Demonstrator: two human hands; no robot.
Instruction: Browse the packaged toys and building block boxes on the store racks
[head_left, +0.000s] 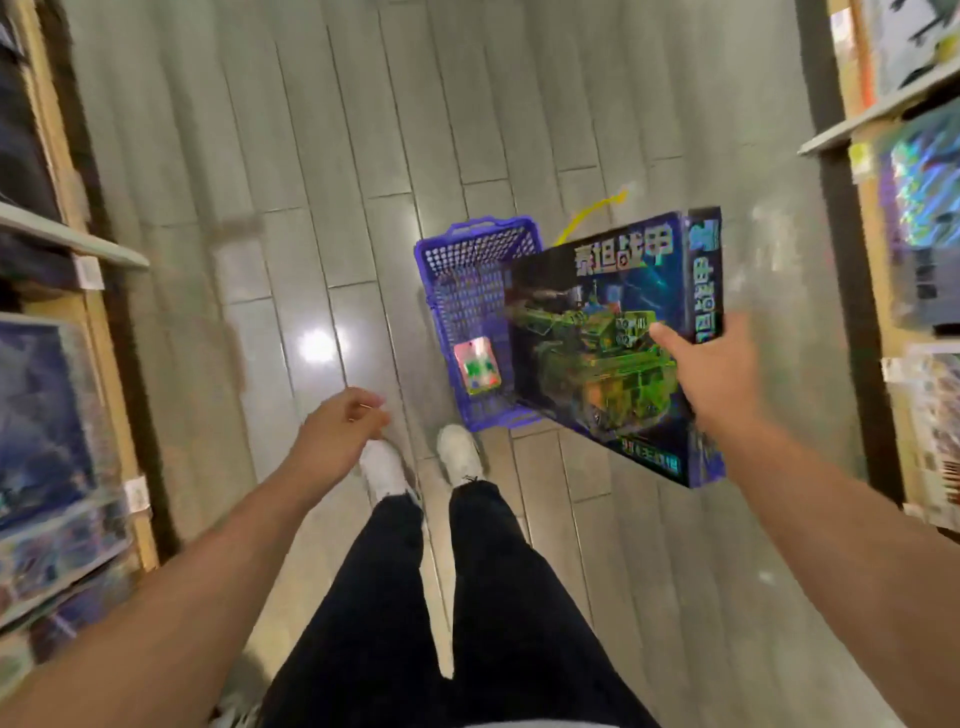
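Head view looked down an aisle with grey plank floor between two racks. At about three o'clock the right hand held a large dark blue box with a green tank picture and Chinese lettering; its grip was closed on the box's right edge, the thumb lying across the printed front and the other fingers hidden behind. The box was tilted, hanging in the air over the right side of a purple basket that stood on the floor near the centre, at roughly one o'clock from the feet. Inside the basket, at its near end, lay a small pink packet with green print. A yellow strip showed beyond the box's top edge, at the basket's far side; what it belonged to I could not tell. The left hand hung at about nine o'clock from the basket, well apart from the box, its grip loose with fingers lightly curled and holding nothing. Below it stood two white shoes and black trousers. The left rack at nine o'clock carried blurred blue boxes; the right rack at three o'clock held shiny packages, too smeared to read.
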